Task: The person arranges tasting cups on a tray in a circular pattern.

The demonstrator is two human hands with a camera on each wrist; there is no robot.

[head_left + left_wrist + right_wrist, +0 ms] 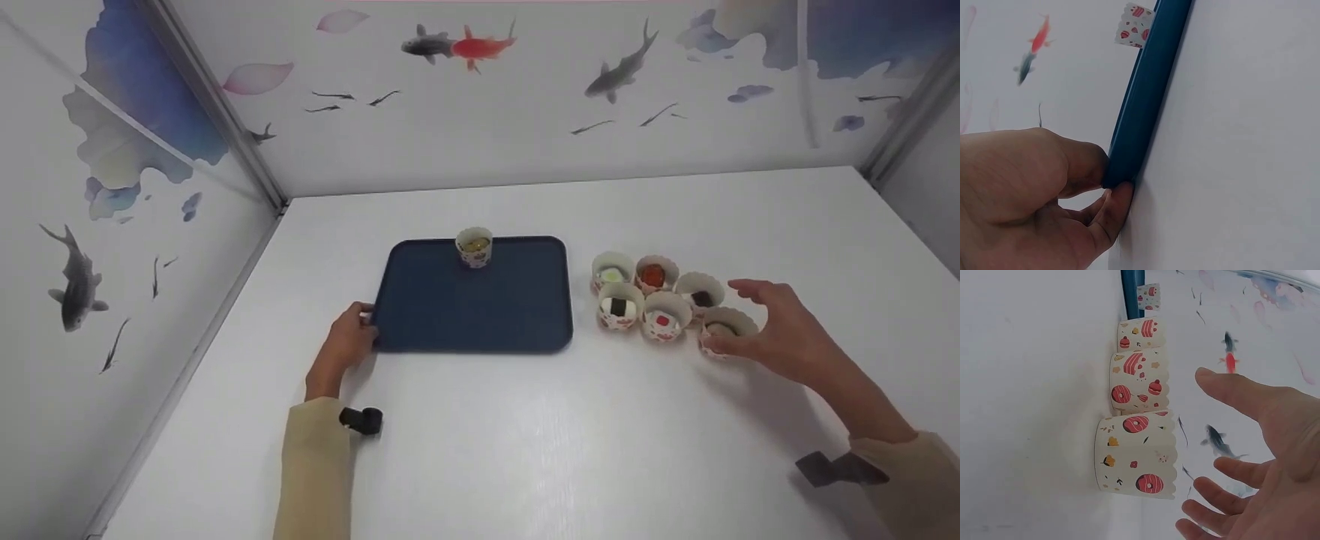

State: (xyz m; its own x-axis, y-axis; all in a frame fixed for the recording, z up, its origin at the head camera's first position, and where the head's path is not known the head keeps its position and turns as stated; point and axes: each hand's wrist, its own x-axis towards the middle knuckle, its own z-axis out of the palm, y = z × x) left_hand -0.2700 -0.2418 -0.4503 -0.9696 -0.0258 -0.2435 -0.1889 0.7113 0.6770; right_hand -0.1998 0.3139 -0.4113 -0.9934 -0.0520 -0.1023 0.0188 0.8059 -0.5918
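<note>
Pinched the left edge of the blue tray (472, 311) in the left hand's (349, 337) fingers (1113, 209). Held the right hand (789, 336) with fingers wide beside the outermost cup (1136, 454), right of the tray. Counted five more cups (666, 331) there, plus a lone cup (475, 258) on the tray.

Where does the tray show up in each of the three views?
Head: tray in the middle of the picture, its left edge at the left hand.
Left wrist: tray slants down from the top edge.
Right wrist: tray, a sliver at the top, just left of centre.
Shared landmark: red fish.
</note>
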